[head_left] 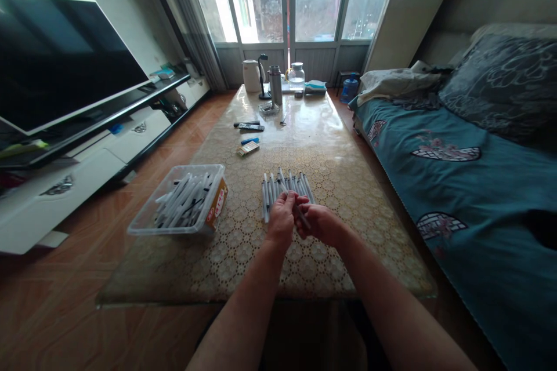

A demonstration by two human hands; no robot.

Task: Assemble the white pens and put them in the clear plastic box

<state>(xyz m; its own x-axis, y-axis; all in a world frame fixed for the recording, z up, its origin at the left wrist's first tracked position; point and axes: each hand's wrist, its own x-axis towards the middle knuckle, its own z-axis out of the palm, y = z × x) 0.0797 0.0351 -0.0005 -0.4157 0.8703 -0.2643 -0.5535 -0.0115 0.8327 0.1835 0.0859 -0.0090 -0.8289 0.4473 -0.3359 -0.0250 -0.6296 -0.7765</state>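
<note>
Both my forearms (pixel 250 290) are bare, tapering toward equally bare fingers (pixel 289 199); my legwear (pixel 372 342), visible below, is dark, its detail lost in shadow.

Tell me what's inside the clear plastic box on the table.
The clear plastic box holds a jumbled pile of pale, pen-like sticks, some with dark ends. The upper ones cover those beneath, so the bottom of the pile can't be seen.

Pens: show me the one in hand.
The pen slanting between left hand and right hand; others lie on the table or in the box.
</note>
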